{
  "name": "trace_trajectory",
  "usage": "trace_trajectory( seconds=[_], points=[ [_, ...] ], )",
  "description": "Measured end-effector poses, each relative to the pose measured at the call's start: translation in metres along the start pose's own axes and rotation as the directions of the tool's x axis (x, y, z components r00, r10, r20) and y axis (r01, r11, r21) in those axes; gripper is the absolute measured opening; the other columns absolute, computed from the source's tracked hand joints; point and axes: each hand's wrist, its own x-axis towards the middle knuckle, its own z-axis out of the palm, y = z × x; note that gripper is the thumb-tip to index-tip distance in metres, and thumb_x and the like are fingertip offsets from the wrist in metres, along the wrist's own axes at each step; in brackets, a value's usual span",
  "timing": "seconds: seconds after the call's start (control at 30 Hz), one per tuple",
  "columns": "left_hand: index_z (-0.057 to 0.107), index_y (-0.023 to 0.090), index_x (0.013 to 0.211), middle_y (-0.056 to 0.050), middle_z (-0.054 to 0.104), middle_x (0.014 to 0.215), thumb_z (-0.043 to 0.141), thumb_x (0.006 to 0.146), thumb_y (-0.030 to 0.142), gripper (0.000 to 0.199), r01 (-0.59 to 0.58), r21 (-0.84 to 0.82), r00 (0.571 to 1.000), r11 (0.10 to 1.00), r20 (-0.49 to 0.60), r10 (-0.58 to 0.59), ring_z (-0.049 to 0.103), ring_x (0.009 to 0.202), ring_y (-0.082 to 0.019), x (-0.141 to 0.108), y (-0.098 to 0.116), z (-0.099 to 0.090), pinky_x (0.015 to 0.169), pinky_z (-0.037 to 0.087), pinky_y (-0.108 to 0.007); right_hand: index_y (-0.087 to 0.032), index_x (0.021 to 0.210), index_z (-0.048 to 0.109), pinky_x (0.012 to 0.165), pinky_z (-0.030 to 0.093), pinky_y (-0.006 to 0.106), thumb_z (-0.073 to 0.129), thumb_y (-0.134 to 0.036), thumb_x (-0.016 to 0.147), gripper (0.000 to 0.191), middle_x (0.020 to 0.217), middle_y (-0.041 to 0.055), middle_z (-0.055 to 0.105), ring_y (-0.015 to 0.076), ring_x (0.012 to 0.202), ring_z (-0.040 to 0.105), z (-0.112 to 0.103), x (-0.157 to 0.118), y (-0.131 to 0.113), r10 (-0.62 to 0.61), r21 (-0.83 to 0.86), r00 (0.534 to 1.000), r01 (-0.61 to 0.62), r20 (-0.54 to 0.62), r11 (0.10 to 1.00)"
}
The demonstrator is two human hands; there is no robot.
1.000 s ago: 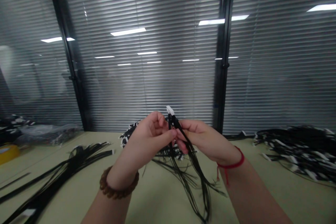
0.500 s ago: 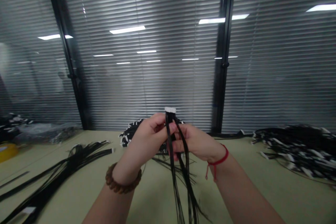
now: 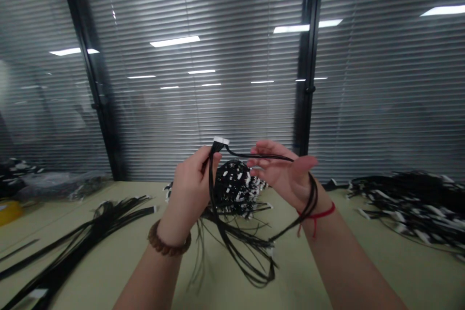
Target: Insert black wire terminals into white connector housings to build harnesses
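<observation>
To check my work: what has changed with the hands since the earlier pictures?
The hands have moved apart. The right hand let go of the white connector and opened, moving rightward, with a black wire across its fingers. The left hand keeps its grip on the connector. The wire piles on the table stayed as they were.

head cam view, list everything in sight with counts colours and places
wire harness: 1, black, white connector, held up
harness heap: 1, black and white, mid-table
harness bundle: 1, black, table left
harness pile: 1, black and white, table right
plastic bag: 1, clear, far left
yellow object: 1, far left
table: 1, pale green, underneath
glass wall with blinds: 1, grey, behind table
left hand: 1, wooden bead bracelet, holding wire harness
right hand: 1, red string bracelet, open
</observation>
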Motion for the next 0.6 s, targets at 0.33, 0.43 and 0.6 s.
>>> trace_trajectory(
  seconds=[0.33,0.43,0.6],
  points=[
    [0.055,0.02,0.072,-0.003,0.051,0.071,0.05,0.084,0.027,0.015,0.117,0.162,0.984,0.98,-0.151,-0.092,0.051,0.08,-0.025,0.01,-0.049,-0.018,0.069,0.034,-0.032,-0.015,0.074,0.049,0.055,0.041,0.023,0.046,-0.05,0.088,0.038,0.065,-0.0033,0.044,0.0076,0.056,0.045,-0.001,-0.001,-0.021,-0.166,-0.055,0.97,0.159,-0.175,0.986],
    [0.056,0.019,0.069,0.003,0.048,0.06,0.055,0.083,0.024,0.014,0.23,0.04,0.973,0.972,-0.04,-0.229,0.051,0.063,-0.018,0.015,-0.073,-0.027,0.06,0.038,-0.03,-0.015,0.074,0.048,0.052,0.039,0.021,0.052,-0.039,0.087,0.028,0.062,-0.0049,0.041,0.0064,0.052,0.041,-0.012,-0.006,-0.037,-0.198,-0.177,0.947,0.156,-0.254,0.972],
    [0.057,0.013,0.08,0.004,0.054,0.065,0.052,0.088,0.029,0.018,0.431,-0.328,0.902,0.841,0.185,-0.39,0.047,0.045,-0.007,0.016,-0.09,-0.03,0.042,0.041,-0.021,-0.012,0.086,0.055,0.053,0.042,0.02,0.06,-0.026,0.082,0.016,0.074,-0.0012,0.053,0.0074,0.059,0.049,-0.028,-0.018,-0.059,-0.144,-0.492,0.926,-0.051,-0.35,0.869]
  ],
)
